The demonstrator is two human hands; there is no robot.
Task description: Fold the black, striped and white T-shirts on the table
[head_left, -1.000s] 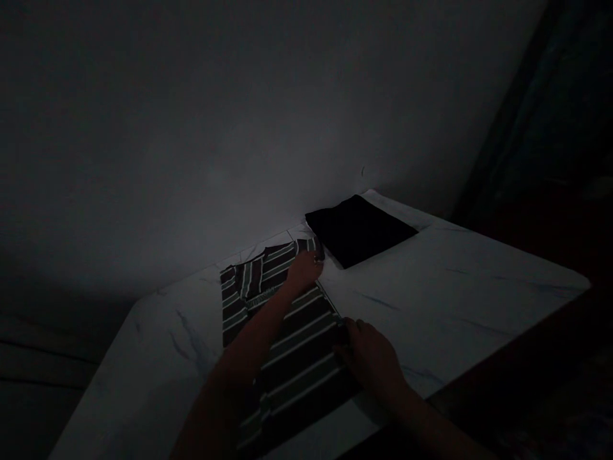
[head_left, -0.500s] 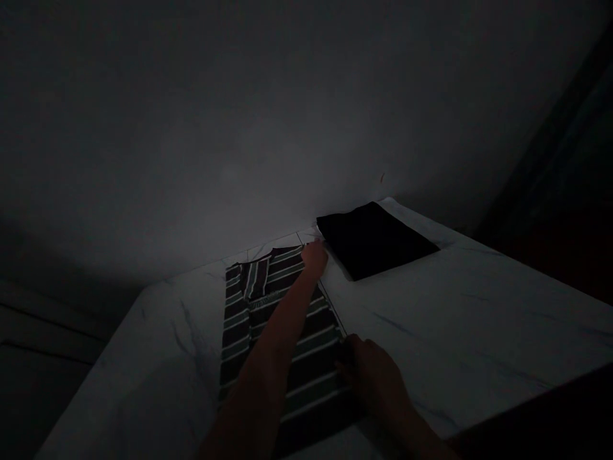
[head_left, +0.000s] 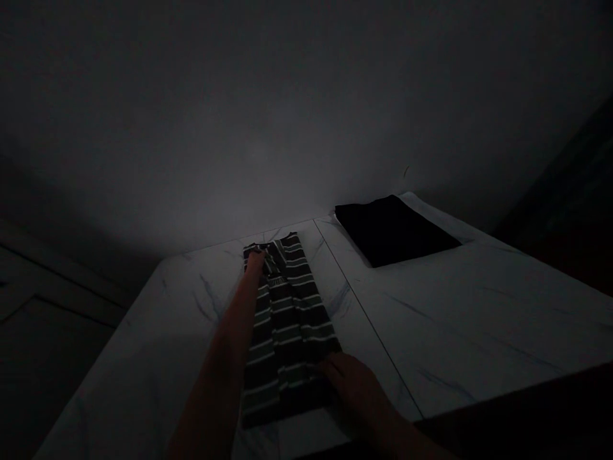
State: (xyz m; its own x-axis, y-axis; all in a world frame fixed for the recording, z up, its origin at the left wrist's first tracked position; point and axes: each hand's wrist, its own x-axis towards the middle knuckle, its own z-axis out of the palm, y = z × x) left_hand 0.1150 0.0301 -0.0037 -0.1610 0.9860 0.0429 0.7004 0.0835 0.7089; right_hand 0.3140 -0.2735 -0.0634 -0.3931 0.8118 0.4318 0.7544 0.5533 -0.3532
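A dark striped shirt [head_left: 292, 326] with pale lines lies lengthwise on the white marbled tabletop [head_left: 421, 332], its right side turned inward into a narrow shape. At the far end, by the collar, my left hand [head_left: 255, 260] is closed on the cloth; its fingertips are partly hidden in the dim light. My right hand [head_left: 352, 380] grips the shirt's near right edge, thumb and fingers close together. Farther right lies a flat, folded black garment [head_left: 395, 230], apart from both hands.
A pale edge of cloth [head_left: 416, 203] shows behind the black garment. The grey wall [head_left: 249, 140] rises along the table's far side. A dark seam [head_left: 364, 310] crosses the tabletop right of the shirt. Light on everything is very low.
My left hand has moved from the shirt's far right corner leftward to the collar, bringing the right side over. My right hand has shifted slightly inward. The view has turned a little left.
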